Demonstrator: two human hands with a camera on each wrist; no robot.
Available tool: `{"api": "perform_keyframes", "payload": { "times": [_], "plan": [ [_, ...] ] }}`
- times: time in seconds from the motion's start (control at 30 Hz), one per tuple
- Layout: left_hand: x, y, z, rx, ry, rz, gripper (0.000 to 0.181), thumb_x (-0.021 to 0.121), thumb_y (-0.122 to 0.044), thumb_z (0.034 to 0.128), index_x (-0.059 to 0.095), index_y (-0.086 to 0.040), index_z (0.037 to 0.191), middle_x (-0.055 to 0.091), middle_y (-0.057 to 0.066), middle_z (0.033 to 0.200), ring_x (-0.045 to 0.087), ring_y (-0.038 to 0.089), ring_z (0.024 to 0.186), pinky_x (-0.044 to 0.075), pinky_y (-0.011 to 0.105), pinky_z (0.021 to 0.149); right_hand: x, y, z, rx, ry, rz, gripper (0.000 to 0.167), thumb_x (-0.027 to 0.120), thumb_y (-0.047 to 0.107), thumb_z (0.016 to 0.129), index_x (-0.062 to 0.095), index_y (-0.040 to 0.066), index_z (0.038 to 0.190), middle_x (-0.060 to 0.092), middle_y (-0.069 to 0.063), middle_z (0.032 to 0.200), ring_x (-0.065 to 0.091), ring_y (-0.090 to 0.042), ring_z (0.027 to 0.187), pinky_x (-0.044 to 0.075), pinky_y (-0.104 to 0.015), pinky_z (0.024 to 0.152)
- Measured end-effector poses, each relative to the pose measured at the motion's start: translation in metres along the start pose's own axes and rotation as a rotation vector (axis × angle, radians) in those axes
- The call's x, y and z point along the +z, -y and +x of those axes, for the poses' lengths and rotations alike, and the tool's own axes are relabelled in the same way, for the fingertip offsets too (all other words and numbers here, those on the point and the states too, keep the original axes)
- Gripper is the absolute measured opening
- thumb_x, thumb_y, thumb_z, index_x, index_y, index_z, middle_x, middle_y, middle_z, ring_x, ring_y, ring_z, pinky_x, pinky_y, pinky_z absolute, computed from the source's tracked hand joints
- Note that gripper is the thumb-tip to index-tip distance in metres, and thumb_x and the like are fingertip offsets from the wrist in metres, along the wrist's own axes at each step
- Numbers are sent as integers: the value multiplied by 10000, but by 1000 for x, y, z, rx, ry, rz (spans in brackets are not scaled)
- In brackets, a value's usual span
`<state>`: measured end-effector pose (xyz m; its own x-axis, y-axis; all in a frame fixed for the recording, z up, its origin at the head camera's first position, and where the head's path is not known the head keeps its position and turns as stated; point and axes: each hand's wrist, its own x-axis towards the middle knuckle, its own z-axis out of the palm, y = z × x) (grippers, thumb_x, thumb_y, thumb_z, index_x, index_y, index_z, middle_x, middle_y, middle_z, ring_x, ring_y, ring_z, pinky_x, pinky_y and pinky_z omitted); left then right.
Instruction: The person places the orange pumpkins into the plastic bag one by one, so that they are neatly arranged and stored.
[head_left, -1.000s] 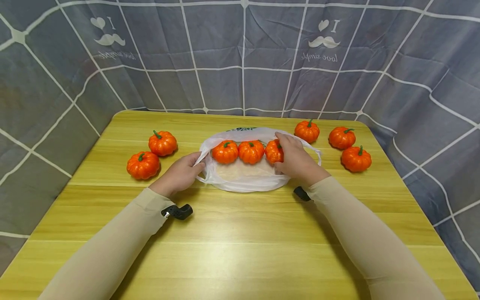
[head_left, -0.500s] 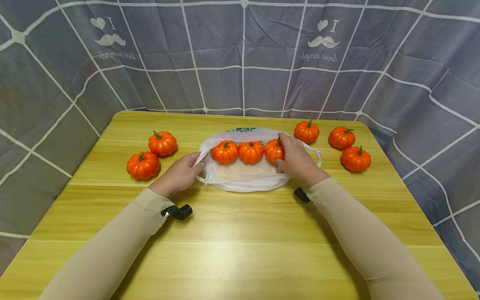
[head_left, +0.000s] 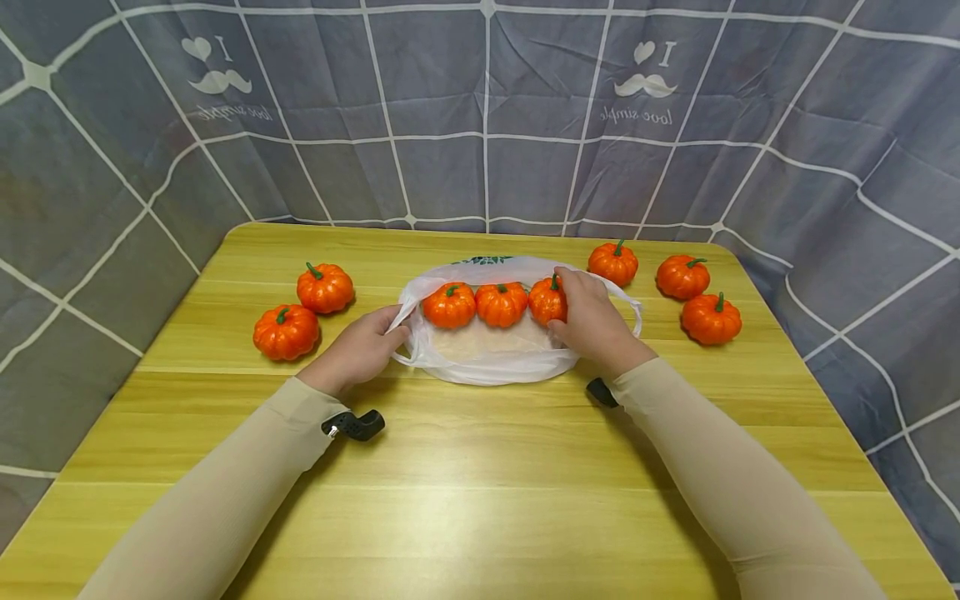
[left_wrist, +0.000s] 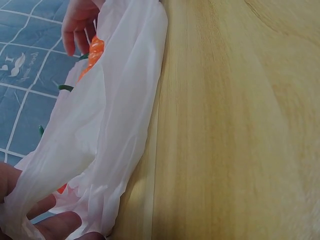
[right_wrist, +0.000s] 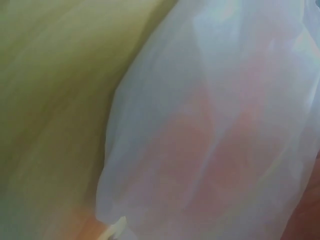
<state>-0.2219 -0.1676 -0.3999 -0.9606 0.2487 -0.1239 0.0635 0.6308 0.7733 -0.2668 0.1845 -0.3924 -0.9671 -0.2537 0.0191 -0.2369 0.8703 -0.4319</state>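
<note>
A white plastic bag [head_left: 495, 367] lies with its mouth spread, and three orange pumpkins with green stems sit in a row in it: the left one [head_left: 449, 306], the middle one [head_left: 502, 305] and the right one [head_left: 547, 301]. My left hand [head_left: 358, 348] pinches the bag's left handle; the left wrist view shows those fingers [left_wrist: 59, 226] around the plastic [left_wrist: 125, 100]. My right hand [head_left: 597, 322] reaches over the bag's right side, thumb and fingers around the right pumpkin. In the right wrist view the bag [right_wrist: 210, 125] covers most of the picture.
Two more pumpkins [head_left: 325, 288] [head_left: 286, 332] lie on the wooden table [head_left: 480, 467] to the left. Three others [head_left: 612, 264] [head_left: 682, 277] [head_left: 711, 318] are at the back right. A grey curtain [head_left: 442, 100] with white lines surrounds the table's back and sides.
The right hand and the pumpkin in its fingers have shifted very slightly, and that pumpkin's stem shows more plainly than a second ago. My left hand keeps its place on the bag.
</note>
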Motion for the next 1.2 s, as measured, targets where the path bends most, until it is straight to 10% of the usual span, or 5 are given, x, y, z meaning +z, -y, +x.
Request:
{"api": "perform_keyframes", "payload": {
  "times": [0.63,0.9,1.07,1.2],
  "plan": [
    [-1,-3,-1,1,-14,-2,450,460,-242,1120,508,-125,1553,602,149,1369,513,334,1217,393,522,1105,-11,12,-10,-83,-58,-43,896,804,225,931,276,57,1634,294,-187,1685,210,-431,1568,218,-573,1303],
    [-1,-4,-1,-1,-19,2,456,473,-242,1118,501,-116,1556,605,150,1343,518,338,1198,399,501,1083,-62,25,-28,-173,-240,85,734,716,212,986,363,11,1598,394,-220,1640,321,-451,1527,268,-609,1266],
    [-2,-3,-1,-13,-17,-1,477,475,-244,1118,477,-122,1579,598,148,1371,510,341,1215,392,518,1109,-99,3,-22,-60,-363,161,701,649,274,1031,350,26,1615,368,-209,1665,305,-436,1545,262,-620,1264],
    [-3,-3,-1,-10,-11,-3,483,468,-247,1121,468,-124,1587,590,150,1424,506,341,1256,375,559,1161,-111,-26,-6,115,-285,169,782,595,380,1057,222,83,1677,228,-187,1736,224,-433,1592,220,-642,1277]
  ]
}}
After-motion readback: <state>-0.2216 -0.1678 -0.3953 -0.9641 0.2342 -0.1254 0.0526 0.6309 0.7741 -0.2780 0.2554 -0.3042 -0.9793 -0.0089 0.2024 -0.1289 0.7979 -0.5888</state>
